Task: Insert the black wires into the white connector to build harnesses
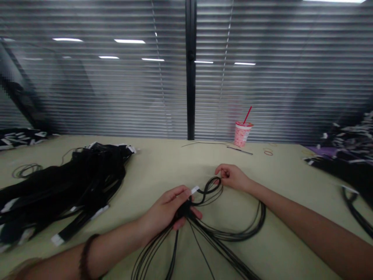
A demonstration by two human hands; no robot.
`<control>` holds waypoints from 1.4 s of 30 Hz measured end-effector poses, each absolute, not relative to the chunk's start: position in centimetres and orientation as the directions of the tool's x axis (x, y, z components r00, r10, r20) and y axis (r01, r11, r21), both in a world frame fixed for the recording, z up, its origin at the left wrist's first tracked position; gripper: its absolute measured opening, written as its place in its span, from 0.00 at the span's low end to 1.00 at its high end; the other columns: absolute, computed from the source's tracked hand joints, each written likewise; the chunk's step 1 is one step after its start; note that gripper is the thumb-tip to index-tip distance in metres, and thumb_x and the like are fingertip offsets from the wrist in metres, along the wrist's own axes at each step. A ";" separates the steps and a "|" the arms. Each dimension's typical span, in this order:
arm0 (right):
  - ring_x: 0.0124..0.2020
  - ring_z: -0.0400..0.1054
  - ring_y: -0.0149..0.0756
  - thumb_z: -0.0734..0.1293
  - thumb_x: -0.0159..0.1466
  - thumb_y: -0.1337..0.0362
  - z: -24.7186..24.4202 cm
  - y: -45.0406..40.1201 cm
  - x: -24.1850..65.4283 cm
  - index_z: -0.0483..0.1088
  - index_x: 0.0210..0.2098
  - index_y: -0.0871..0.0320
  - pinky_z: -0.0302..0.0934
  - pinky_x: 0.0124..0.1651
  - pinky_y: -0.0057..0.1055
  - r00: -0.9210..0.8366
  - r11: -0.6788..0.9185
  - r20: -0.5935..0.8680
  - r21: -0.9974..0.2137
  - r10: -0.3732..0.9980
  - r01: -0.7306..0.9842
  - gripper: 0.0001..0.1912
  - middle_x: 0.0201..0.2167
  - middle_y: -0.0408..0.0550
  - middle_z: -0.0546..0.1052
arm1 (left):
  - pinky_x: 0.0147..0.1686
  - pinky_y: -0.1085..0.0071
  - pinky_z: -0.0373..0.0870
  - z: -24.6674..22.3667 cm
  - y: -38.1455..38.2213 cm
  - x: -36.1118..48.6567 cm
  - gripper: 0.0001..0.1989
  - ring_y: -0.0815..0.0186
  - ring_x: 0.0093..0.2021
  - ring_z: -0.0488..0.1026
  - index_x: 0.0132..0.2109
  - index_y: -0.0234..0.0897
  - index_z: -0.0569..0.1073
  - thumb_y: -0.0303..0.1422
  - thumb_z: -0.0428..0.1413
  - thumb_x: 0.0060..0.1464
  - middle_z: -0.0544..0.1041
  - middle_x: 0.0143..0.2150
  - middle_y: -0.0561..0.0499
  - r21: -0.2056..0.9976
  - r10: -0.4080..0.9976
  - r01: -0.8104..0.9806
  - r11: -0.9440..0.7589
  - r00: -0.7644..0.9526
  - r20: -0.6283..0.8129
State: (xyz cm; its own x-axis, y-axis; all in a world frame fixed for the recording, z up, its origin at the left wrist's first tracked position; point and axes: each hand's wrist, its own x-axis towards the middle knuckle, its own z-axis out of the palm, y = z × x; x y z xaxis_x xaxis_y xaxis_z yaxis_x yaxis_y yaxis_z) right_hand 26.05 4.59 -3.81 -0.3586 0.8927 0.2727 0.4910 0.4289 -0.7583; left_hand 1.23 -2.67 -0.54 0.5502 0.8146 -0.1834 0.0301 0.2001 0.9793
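Near the middle of the view, my left hand (175, 204) is wrapped round a bundle of thin black cables (233, 235), thumb on top. A small white label (195, 189) sticks up beside its thumb. Loops of cable spread from the bundle to the right and toward the bottom edge. My right hand (230, 175), up and to the right, pinches the end of a small cable loop (214, 182) between thumb and fingers.
On the left lies a heap of black cables with white tags (96, 167). A pink cup with a red straw (241, 134), a pen (239, 150) and rubber bands (268, 152) are at the table's back. More black cables (344, 171) lie at right.
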 end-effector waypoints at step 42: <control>0.21 0.61 0.25 0.59 0.52 0.74 0.4 -4.2 19.6 0.66 0.27 0.59 0.52 0.26 0.23 -0.581 0.680 0.355 -0.413 0.733 0.606 0.06 0.27 0.43 0.74 | 0.18 0.78 0.53 -0.3 -2.8 1.0 0.18 0.77 0.17 0.60 0.47 0.36 0.67 0.42 0.48 0.53 0.73 0.36 0.48 0.925 0.845 -0.257 0.279 0.523 -0.110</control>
